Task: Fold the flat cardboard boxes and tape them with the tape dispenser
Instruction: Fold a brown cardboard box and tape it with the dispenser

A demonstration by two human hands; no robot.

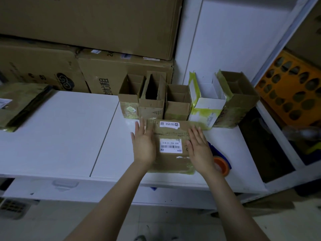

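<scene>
The box (171, 153) is pressed by the flat left hand (144, 145) and right hand (199, 148); the tape dispenser (221, 164) may be nudged off the counter (60, 136).

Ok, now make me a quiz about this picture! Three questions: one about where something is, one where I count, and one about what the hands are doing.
1. Where is the tape dispenser?
A. on the table, just beside the right hand
B. on top of the big stacked cartons
C. down on the floor

2. How many open boxes stand in the row behind the hands?
A. three
B. five
C. eight

3. How do the left hand and the right hand lie on the cardboard box?
A. flat, with straight fingers
B. curled into fists
C. pinching a pair of scissors

Answers:
1. A, its orange roll peeks out right next to that hand.
2. B, four brown ones and one white one stand side by side.
3. A, both palms face down on the box top and nothing is held.
</scene>
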